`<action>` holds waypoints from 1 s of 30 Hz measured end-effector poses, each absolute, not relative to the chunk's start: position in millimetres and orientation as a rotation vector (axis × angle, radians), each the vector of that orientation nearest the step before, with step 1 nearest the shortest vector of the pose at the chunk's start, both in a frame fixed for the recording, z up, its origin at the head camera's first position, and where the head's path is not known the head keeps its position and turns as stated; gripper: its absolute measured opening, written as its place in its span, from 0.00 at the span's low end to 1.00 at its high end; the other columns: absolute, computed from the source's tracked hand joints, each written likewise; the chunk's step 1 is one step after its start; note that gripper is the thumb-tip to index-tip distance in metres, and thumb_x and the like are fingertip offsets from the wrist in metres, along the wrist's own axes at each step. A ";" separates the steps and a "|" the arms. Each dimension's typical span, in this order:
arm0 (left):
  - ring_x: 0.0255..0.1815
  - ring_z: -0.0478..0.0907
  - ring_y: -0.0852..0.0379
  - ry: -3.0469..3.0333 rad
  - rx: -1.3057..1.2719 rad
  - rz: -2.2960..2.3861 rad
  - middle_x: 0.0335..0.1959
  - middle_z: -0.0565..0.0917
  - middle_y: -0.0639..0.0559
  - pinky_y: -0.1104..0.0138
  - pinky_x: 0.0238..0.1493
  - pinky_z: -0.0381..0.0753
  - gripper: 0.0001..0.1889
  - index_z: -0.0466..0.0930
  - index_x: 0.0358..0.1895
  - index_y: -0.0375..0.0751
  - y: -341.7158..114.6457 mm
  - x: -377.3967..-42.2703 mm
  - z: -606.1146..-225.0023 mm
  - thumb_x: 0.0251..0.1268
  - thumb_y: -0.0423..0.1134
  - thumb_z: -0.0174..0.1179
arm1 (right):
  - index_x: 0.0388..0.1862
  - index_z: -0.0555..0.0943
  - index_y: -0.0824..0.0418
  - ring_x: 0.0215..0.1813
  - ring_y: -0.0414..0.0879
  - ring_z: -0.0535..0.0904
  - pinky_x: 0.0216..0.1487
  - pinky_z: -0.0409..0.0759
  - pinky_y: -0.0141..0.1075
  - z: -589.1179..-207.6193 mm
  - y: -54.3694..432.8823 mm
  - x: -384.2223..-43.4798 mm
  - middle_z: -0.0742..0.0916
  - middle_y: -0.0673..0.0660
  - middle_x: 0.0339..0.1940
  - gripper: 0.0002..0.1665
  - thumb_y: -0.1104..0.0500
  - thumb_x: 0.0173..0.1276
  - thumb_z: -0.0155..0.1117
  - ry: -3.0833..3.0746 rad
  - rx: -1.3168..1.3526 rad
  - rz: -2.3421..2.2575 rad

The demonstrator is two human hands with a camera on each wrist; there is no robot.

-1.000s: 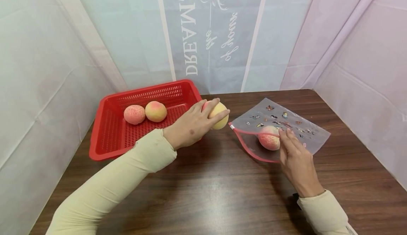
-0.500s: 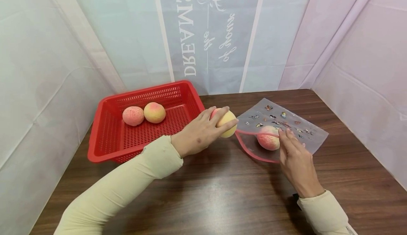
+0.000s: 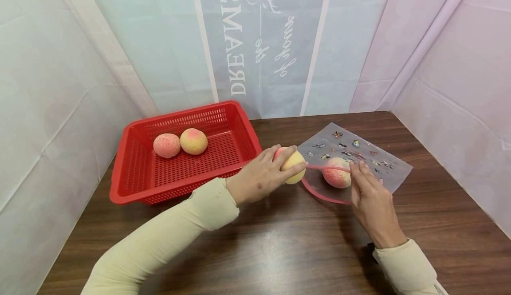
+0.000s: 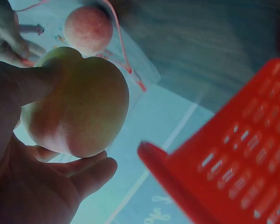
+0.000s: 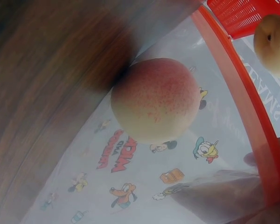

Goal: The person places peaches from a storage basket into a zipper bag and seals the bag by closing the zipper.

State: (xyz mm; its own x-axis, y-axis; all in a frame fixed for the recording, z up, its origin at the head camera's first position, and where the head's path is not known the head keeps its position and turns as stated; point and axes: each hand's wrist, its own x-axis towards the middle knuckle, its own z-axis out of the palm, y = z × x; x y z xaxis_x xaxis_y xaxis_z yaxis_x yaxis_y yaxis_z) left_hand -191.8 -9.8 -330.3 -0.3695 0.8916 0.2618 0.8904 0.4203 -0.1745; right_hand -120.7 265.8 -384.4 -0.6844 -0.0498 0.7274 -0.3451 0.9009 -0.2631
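Observation:
My left hand (image 3: 257, 177) grips a yellow and pink peach (image 4: 84, 107), its fingers over the top, just left of the bag's mouth. A clear zipper bag (image 3: 383, 157) with cartoon prints and a pink-red zip edge lies on the table. Pinched in my right hand (image 3: 373, 204) is the bag's edge, which holds the mouth apart. Inside the bag rests a speckled pink peach (image 5: 156, 100). Two more peaches, one pink (image 3: 167, 145) and one yellowish (image 3: 194, 141), sit together in the red basket (image 3: 235, 167) on the left.
The basket stands near the back left of the brown wooden table (image 3: 275, 250). A printed cloth backdrop (image 3: 171, 42) rises behind the table, and pale cloth walls flank both sides.
The left hand has carried its peach to the right and a little nearer, from beside the basket to the bag's mouth. The right hand stays in place.

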 end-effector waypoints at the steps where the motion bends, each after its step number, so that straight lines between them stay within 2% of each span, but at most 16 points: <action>1: 0.64 0.67 0.37 -2.366 -1.542 0.012 0.71 0.62 0.36 0.54 0.67 0.68 0.36 0.65 0.74 0.50 -8.1 -191.3 -332.7 0.63 0.30 0.63 | 0.58 0.81 0.72 0.57 0.68 0.80 0.49 0.75 0.68 -384.4 265.9 -120.8 0.82 0.74 0.56 0.25 0.76 0.58 0.68 -2.287 0.283 0.491; 14: 0.70 0.66 0.36 -2.398 -1.628 -0.059 0.71 0.62 0.37 0.51 0.71 0.65 0.40 0.63 0.75 0.51 5.9 -187.8 -350.6 0.59 0.32 0.68 | 0.58 0.81 0.71 0.58 0.68 0.80 0.48 0.75 0.68 -384.4 265.2 -120.6 0.82 0.74 0.56 0.25 0.76 0.59 0.67 -2.280 0.278 0.497; 18: 0.67 0.68 0.38 -2.350 -1.640 -0.090 0.69 0.64 0.35 0.52 0.69 0.68 0.37 0.65 0.74 0.49 9.8 -187.0 -356.6 0.60 0.29 0.65 | 0.58 0.81 0.71 0.57 0.67 0.80 0.49 0.75 0.69 -384.2 264.7 -120.2 0.82 0.73 0.56 0.25 0.75 0.60 0.67 -2.283 0.270 0.496; 22: 0.63 0.71 0.39 -2.317 -1.638 -0.104 0.68 0.65 0.36 0.54 0.62 0.75 0.34 0.68 0.73 0.49 15.7 -186.2 -362.8 0.62 0.27 0.61 | 0.58 0.82 0.71 0.57 0.67 0.80 0.50 0.74 0.68 -383.9 263.8 -120.2 0.82 0.73 0.56 0.24 0.75 0.60 0.67 -2.285 0.269 0.494; 30: 0.63 0.70 0.41 -2.300 -1.646 -0.063 0.68 0.66 0.38 0.54 0.62 0.75 0.31 0.68 0.72 0.52 26.1 -182.5 -366.2 0.66 0.29 0.58 | 0.59 0.81 0.70 0.58 0.68 0.79 0.50 0.74 0.69 -384.0 263.5 -118.6 0.81 0.73 0.57 0.25 0.75 0.61 0.67 -2.311 0.252 0.495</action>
State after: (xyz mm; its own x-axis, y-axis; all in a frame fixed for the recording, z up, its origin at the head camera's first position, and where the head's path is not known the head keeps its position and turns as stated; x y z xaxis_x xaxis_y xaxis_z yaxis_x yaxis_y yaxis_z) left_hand -182.5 26.1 -366.2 -0.2908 0.9161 0.2759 0.9300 0.3384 -0.1436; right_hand -118.6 263.5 -384.0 -0.7023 -0.0335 0.7110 -0.3217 0.9060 -0.2751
